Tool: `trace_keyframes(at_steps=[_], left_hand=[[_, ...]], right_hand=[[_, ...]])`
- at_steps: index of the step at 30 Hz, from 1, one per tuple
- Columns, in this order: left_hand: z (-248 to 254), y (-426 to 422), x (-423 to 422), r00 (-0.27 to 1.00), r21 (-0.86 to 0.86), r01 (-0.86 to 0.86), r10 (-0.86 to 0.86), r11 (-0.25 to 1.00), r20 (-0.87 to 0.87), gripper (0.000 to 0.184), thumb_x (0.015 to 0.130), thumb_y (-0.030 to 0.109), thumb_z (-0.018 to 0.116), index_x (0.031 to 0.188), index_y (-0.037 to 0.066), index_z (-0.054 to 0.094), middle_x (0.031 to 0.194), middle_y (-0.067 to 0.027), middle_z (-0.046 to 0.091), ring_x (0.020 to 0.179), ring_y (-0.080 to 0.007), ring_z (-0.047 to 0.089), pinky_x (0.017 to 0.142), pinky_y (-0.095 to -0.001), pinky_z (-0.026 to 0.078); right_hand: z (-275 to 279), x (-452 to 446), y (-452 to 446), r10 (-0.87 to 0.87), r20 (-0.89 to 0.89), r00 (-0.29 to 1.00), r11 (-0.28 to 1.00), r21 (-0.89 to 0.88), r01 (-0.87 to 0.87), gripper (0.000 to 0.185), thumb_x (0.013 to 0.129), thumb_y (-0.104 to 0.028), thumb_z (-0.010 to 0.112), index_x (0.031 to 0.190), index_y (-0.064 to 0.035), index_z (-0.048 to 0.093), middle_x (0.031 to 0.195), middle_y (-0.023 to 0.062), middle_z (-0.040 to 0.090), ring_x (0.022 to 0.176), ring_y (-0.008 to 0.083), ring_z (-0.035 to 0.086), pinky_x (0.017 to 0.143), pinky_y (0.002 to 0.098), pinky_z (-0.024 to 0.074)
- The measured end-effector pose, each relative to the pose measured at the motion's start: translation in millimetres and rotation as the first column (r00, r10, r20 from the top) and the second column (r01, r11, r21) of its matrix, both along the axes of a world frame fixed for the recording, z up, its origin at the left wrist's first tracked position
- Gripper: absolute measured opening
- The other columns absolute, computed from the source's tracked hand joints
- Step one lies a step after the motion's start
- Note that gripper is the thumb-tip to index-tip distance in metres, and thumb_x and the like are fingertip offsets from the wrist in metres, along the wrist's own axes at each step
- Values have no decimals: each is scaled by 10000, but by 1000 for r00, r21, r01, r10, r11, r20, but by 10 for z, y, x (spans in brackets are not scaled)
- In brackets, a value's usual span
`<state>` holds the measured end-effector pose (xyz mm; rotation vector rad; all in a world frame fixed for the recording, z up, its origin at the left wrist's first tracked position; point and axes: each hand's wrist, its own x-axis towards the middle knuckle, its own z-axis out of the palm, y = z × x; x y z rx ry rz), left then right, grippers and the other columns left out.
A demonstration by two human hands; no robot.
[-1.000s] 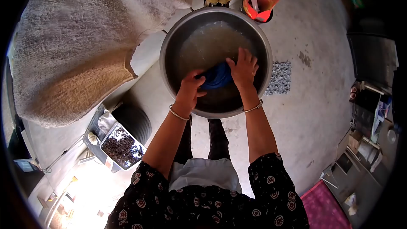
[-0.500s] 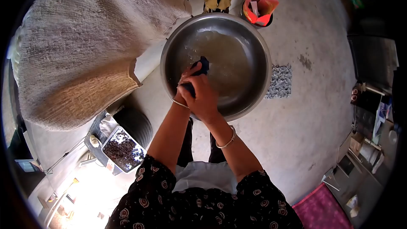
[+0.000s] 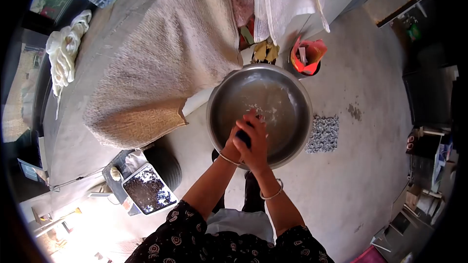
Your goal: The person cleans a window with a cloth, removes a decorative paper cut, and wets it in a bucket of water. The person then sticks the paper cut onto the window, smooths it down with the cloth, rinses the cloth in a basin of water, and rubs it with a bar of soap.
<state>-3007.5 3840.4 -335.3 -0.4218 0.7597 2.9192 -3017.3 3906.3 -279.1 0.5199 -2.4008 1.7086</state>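
A round metal basin holds murky water with some froth. Over its near left part, my left hand and my right hand are pressed together around a bunched dark blue cloth. Only a small part of the cloth shows between the fingers. The right hand lies over the left one and hides much of it. Each wrist wears a bangle.
A large beige towel hangs left of the basin. Behind it stand a bin with a red liner and a hanging white cloth. A grey mat lies to the right, a white tray of dark bits at lower left.
Both hands were apart around the cloth in the water; they have since closed together on it. The view has tilted upward, bringing a water bottle and hanging cloths into sight.
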Motion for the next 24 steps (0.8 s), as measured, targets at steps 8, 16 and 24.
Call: trace_keyframes(at_steps=[8,16,24], left_hand=[[509,-254,-86,920,-952,-133,-323,274,-221,287,878,192,503,1067,2,605,997,-166,655,936,-310,637,780,-361,506],[674,-231,51,954,-980,-30,-287,196,-86,299,727,44,585,1018,-21,598,957,-246,638,960,-415,601,768,-418,489],[705,-278,92,968,-959,153,-234,237,97,267,859,129,593,1097,12,561,985,-85,602,923,-213,626,706,-310,540]], right_hand=[[-39,-210,16,-78,-178,981,991,96,96,254,858,-332,596,900,-83,614,901,116,564,836,316,572,745,450,451],[107,-298,28,-198,108,974,929,337,151,343,909,-393,554,910,-52,599,828,173,610,760,351,620,643,443,493],[329,-310,246,-79,54,995,980,188,67,394,959,-404,485,1005,-28,593,910,203,619,849,393,608,746,434,473]])
